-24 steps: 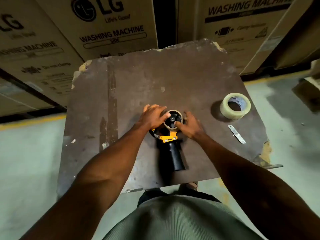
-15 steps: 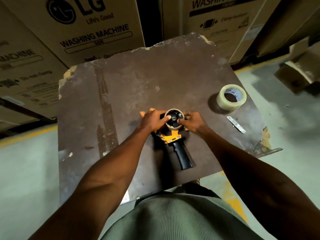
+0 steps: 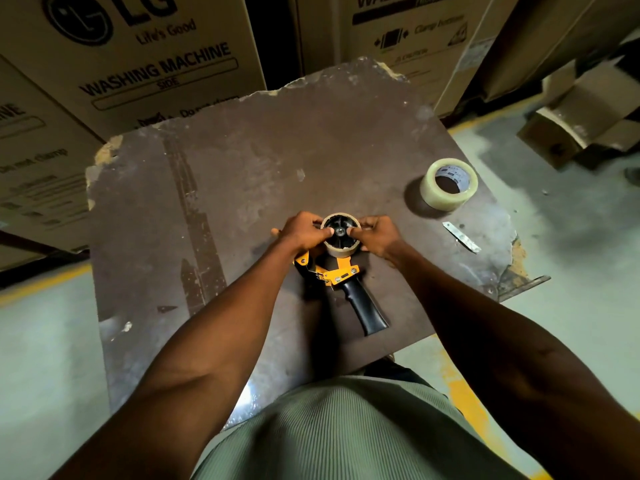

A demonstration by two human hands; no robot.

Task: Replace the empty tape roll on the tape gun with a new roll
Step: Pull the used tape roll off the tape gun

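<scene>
A yellow and black tape gun (image 3: 346,282) lies on a dark brown table (image 3: 214,209), its black handle pointing toward me and to the right. An empty brown cardboard core (image 3: 341,251) sits on the gun's black hub. My left hand (image 3: 301,232) grips the core from the left, thumb on the hub's centre. From the right, my right hand (image 3: 377,233) holds the same core, its thumb also at the hub. A new roll of clear tape (image 3: 448,184) lies flat near the table's right edge, apart from both hands.
A small metal blade (image 3: 462,237) lies just below the new roll. Large cardboard washing machine boxes (image 3: 145,64) stand behind the table. Smaller cardboard boxes (image 3: 581,119) sit on the floor at the right. The table's right edge is chipped and ragged.
Both hands have closed in on the empty core, thumbs now meeting at the hub. The gun's handle has swung to point lower right, and the camera view has shifted.
</scene>
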